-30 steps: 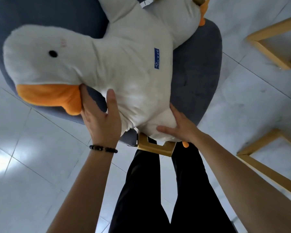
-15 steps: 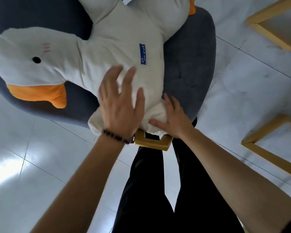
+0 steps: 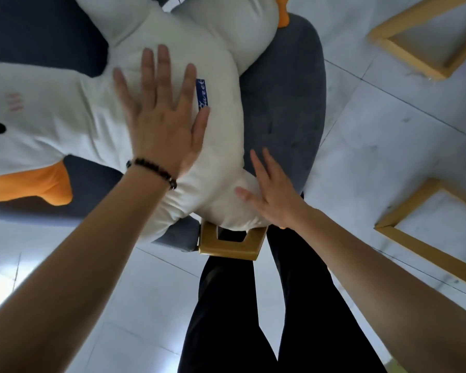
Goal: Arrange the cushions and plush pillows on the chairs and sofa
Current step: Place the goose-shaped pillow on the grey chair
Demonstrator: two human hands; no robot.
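Observation:
A big white plush duck pillow (image 3: pixel 73 114) with an orange beak and a blue label lies across the grey-blue padded chair (image 3: pixel 283 109). Its head points left and an orange foot shows at the top. My left hand (image 3: pixel 162 117), with a dark bead bracelet at the wrist, rests flat on the duck's body, fingers spread. My right hand (image 3: pixel 272 195) lies flat against the duck's near end at the seat's front edge, fingers apart. Neither hand grips anything.
A gold metal chair leg (image 3: pixel 230 246) sticks out under the seat's front, just above my black-trousered legs (image 3: pixel 253 319). Two gold frames (image 3: pixel 425 47) (image 3: pixel 404 232) stand on the white tiled floor to the right.
My left hand left the duck's neck underside, came over the top and slid further up its body, fingers spreading. My right hand flattened against the near end. The duck shifted left.

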